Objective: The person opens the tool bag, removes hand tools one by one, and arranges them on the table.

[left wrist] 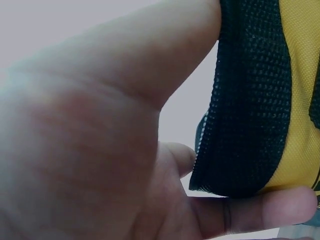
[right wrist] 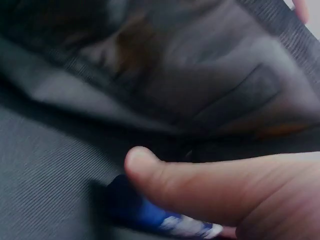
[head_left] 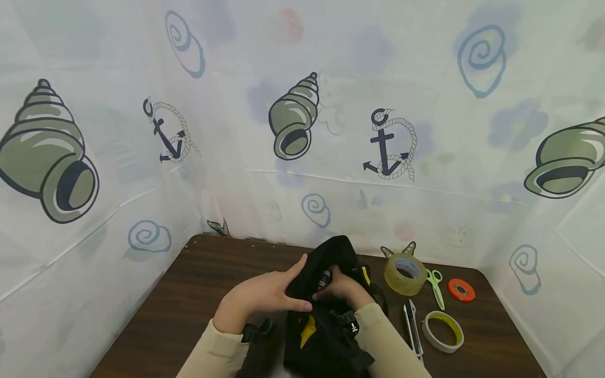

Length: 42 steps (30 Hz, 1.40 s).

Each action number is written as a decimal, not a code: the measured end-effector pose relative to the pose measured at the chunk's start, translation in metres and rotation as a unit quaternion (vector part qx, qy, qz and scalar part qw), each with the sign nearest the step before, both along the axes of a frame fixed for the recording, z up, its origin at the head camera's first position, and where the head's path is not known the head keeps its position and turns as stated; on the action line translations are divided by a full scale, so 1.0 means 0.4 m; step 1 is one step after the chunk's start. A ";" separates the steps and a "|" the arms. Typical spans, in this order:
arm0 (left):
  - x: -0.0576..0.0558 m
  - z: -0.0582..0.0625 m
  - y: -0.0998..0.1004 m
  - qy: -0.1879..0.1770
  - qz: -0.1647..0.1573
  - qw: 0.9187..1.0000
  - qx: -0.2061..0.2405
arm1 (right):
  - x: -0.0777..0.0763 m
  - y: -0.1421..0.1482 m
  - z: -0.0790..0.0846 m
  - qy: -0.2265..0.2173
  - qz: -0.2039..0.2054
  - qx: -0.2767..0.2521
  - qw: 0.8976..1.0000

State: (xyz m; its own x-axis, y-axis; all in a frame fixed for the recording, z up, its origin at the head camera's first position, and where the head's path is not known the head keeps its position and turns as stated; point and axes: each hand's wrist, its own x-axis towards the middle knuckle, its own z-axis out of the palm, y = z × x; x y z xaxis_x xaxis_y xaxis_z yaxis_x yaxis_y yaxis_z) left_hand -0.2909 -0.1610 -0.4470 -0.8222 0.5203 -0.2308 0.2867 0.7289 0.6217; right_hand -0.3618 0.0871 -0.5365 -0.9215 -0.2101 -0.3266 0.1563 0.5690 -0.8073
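Observation:
A black bag (head_left: 331,341) with yellow patches stands on the table, its mouth held apart. My left hand (head_left: 264,294) grips its left edge; in the left wrist view the dark mesh border (left wrist: 252,100) passes between the fingers, with yellow fabric (left wrist: 305,65) beyond. Inside the mouth, my right hand (head_left: 347,289) pinches a small tube (head_left: 323,280). From the right wrist, the thumb (right wrist: 170,182) lies across that tube's blue and white side (right wrist: 155,217), against the bag's grey lining. The other right fingers are mostly hidden.
Right of the bag lie a big roll of clear tape (head_left: 405,274), green scissors (head_left: 435,289), an orange ring-shaped roll (head_left: 461,290), a box cutter (head_left: 413,328) and a white-and-yellow tape roll (head_left: 443,332). A printed curtain (head_left: 345,205) hangs around the brown table (head_left: 189,299).

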 end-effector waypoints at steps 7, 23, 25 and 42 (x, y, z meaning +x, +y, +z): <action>0.004 0.002 0.001 0.001 0.000 1.000 0.000 | -0.006 -0.002 -0.028 0.012 0.008 0.018 1.000; 0.002 0.004 -0.001 -0.001 0.001 1.000 -0.006 | -0.016 0.002 -0.007 0.068 0.015 -0.071 0.995; 0.004 0.003 -0.002 -0.001 0.000 1.000 -0.003 | -0.011 0.004 -0.002 0.069 0.013 -0.080 0.994; 0.009 0.004 0.001 -0.002 0.000 1.000 0.005 | 0.065 0.068 0.145 0.127 0.062 -0.044 0.989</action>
